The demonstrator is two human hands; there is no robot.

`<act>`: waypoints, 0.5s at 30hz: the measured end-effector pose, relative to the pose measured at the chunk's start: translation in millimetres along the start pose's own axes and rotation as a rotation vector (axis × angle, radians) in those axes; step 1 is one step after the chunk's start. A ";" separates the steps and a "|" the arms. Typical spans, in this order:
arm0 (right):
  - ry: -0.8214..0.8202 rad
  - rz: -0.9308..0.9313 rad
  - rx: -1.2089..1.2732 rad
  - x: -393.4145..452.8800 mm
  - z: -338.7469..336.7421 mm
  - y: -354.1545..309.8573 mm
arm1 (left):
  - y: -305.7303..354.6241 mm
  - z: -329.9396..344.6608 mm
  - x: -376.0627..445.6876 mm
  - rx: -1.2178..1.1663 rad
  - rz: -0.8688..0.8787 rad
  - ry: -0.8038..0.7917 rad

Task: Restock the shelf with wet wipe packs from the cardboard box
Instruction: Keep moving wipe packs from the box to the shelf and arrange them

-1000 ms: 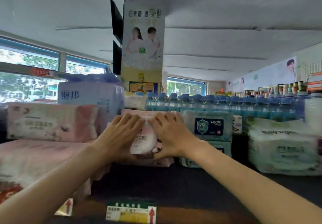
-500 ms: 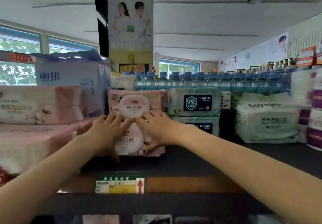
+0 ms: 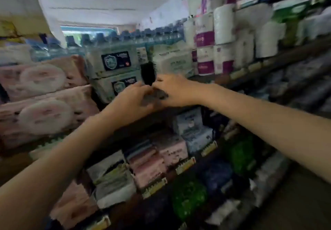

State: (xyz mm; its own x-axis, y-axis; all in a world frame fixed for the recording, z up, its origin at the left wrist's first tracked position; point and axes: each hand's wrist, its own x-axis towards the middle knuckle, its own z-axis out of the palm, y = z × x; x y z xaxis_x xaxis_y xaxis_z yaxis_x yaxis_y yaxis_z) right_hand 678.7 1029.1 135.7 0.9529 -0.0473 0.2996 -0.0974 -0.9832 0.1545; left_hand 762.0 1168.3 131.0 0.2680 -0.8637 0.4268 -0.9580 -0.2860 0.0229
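Grip unclear: both hands (image 3: 152, 95) meet before green packs (image 3: 114, 74).

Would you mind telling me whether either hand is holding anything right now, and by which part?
It cannot be told. The left hand and right hand meet at the top shelf's front edge, beside the pale green wet wipe packs, but blur hides any grip.

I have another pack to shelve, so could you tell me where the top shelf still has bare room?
The one clear opening is the dark gap between the stacked green packs and the pale green packs, just above both hands. Leftward, the pink packs fill the shelf. Rightward, paper rolls stand close together.
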 end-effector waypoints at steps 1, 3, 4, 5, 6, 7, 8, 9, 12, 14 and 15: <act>-0.054 0.075 0.022 -32.3 4.0 12.2 | 22.9 17.0 6.8 -0.054 0.054 -0.050; -0.172 0.243 0.067 -102.1 14.7 40.7 | 72.3 56.6 17.1 -0.120 0.167 -0.181; -0.224 0.336 0.094 -141.3 21.0 55.9 | 101.0 77.7 20.5 -0.138 0.233 -0.253; -0.264 0.429 0.127 -183.5 27.5 69.3 | 131.1 98.9 21.1 -0.151 0.306 -0.317; -0.299 0.525 0.162 -227.5 34.4 80.1 | 161.9 120.5 20.0 -0.166 0.385 -0.369; -0.334 0.620 0.190 -272.3 40.1 86.2 | 193.4 140.9 17.2 -0.180 0.463 -0.418; -0.373 0.719 0.214 -316.4 45.5 89.1 | 225.3 159.5 12.3 -0.194 0.526 -0.469; -0.409 0.813 0.226 -358.8 50.4 89.0 | 256.9 174.8 6.0 -0.207 0.577 -0.521; -0.465 1.080 0.251 -477.4 59.5 73.5 | 345.9 209.5 -18.0 -0.245 0.710 -0.638; -0.499 1.225 0.282 -548.6 64.3 58.4 | 399.1 225.7 -34.4 -0.253 0.815 -0.678; -0.525 1.285 0.302 -583.7 67.0 49.6 | 425.6 233.4 -43.0 -0.255 0.870 -0.689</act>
State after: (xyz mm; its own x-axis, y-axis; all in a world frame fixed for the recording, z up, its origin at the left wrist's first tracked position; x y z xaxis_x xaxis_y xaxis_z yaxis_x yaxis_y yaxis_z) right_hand 136.9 996.1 -94.6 0.2509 -0.9157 -0.3140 -0.9630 -0.2032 -0.1768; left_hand 366.6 986.8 -88.7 -0.5739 -0.7946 -0.1980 -0.8182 0.5466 0.1783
